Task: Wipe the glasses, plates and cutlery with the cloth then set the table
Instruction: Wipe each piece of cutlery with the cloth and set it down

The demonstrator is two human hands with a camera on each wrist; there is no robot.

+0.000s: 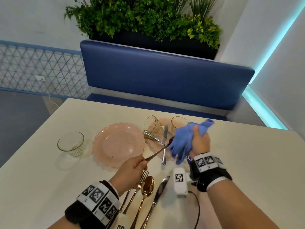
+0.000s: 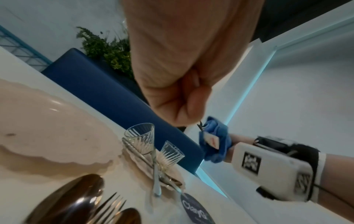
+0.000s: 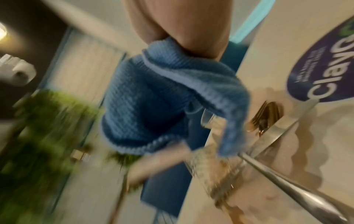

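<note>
My left hand pinches the slim handle of a metal utensil and holds it slanting above the table. The utensil's head is hidden inside a bunched blue cloth, which my right hand grips just to its right. From the left wrist, the left hand's fingers pinch the thin handle and the cloth wraps the far end. The right wrist view is blurred; the ribbed cloth fills its centre under the right hand.
A scalloped pink plate lies mid-table, a clear glass to its left. A second pink plate carries a tipped glass, another glass and a silver knife. Gold fork, gold spoon and another knife lie near me. A blue bench stands behind.
</note>
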